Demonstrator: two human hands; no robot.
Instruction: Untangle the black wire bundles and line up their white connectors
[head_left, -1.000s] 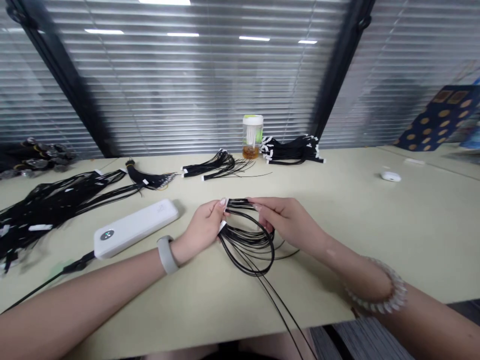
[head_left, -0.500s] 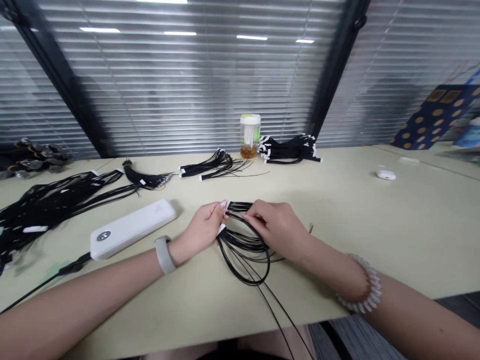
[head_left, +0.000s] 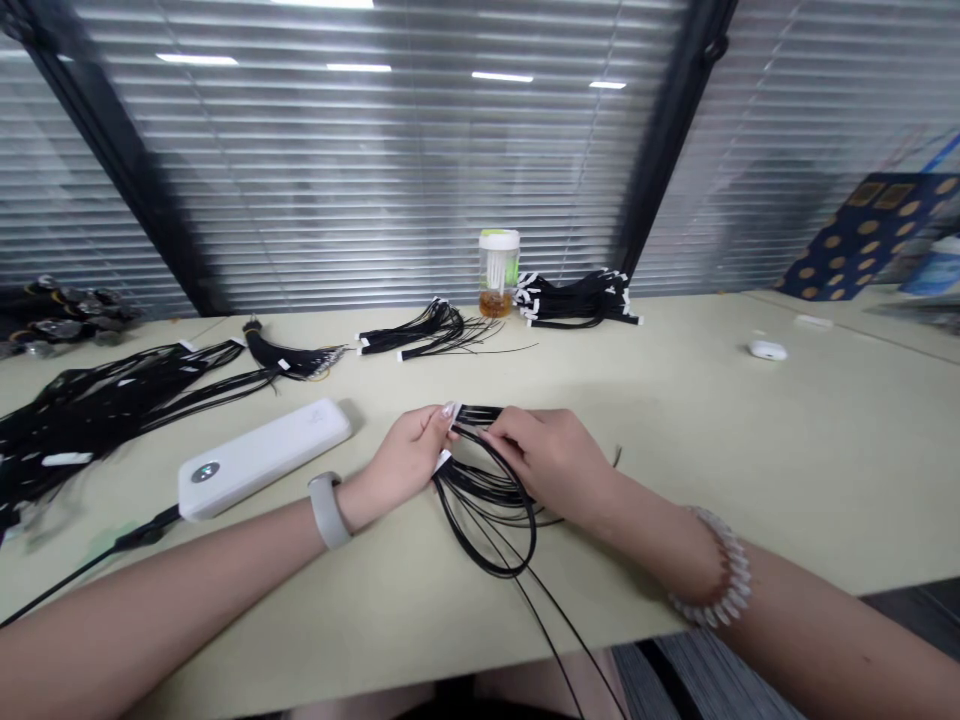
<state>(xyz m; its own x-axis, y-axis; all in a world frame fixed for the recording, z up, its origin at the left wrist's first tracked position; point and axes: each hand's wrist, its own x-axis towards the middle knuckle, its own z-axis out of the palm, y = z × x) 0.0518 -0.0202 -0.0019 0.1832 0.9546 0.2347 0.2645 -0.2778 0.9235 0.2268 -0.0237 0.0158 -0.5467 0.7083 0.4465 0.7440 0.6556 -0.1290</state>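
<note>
Black cables [head_left: 480, 488] point toward person (tabs [head_left: 451, 416] between left hand [head_left: 405, 462], right hand [head_left: 547, 462])

Two hands, the left hand [head_left: 405, 458] and the right hand [head_left: 551, 462], share one looped bundle of black wires [head_left: 487, 510]. Four more bundles lie on the worktop [head_left: 675, 430]: one large spread bundle [head_left: 97, 415] at left, one slim bundle [head_left: 289, 355] beside it, and two far bundles [head_left: 427, 332] and [head_left: 577, 300]. There is one power bank [head_left: 262, 460], one jar [head_left: 499, 272], one small white case [head_left: 767, 350], one wristband [head_left: 328, 510] and one beaded bracelet [head_left: 712, 567].
</note>
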